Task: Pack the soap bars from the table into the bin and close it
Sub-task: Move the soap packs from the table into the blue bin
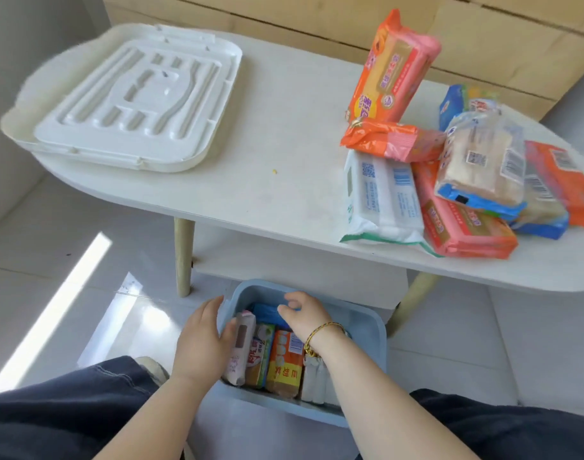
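A light blue bin (372, 330) stands on the floor between my knees, below the table's front edge. Several wrapped soap bars stand on edge inside it, among them a pink-white bar (242, 350) and an orange-yellow bar (284, 363). My left hand (201, 340) rests against the bin's left wall, thumb touching the pink-white bar. My right hand (304, 313) is inside the bin, fingers curled on a blue-wrapped bar (267, 312) at the far end. A pile of wrapped soap bars (450, 180) lies on the table's right side. The white lid (131, 101) lies upside down at the table's left.
The white table (267, 180) has a lower shelf (284, 260) and pale wooden legs (183, 257). An orange soap pack (393, 68) stands upright atop the pile. Wooden panelling runs behind the table. Grey floor tiles surround the bin.
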A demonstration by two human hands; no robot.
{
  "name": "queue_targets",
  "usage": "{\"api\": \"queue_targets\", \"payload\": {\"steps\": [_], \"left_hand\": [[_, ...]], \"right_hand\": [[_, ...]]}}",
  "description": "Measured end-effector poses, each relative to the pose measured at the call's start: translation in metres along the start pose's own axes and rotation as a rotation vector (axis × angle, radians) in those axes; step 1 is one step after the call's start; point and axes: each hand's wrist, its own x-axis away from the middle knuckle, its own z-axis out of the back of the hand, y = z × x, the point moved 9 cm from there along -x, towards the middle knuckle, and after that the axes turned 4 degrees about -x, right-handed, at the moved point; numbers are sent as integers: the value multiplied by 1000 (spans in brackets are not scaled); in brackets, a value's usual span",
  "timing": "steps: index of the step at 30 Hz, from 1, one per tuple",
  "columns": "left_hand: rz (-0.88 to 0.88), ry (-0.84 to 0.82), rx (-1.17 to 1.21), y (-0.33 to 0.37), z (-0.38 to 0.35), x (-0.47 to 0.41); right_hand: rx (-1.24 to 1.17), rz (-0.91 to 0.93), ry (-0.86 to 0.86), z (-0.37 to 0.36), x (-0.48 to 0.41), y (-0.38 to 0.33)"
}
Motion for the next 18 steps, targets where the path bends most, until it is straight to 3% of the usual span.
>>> {"api": "queue_targets", "payload": {"steps": [3, 7, 10, 13, 15, 18], "left_hand": [[-169, 113, 86, 48, 31, 21], [-542, 330, 121, 116, 87, 64], [-705, 485, 62, 141, 120, 79], [-669, 534, -116, 146, 134, 69], [-599, 479, -254, 142, 130, 56], [-528, 350, -428, 131, 113, 38]], "right_hand": [[87, 45, -29, 13, 42, -26], [178, 242, -36, 47, 126, -75], [47, 455, 87, 95, 183, -113], [-69, 678, 555, 174, 215, -138], [109, 713, 787, 206, 217, -151], [543, 544, 756, 218, 179, -159]]}}
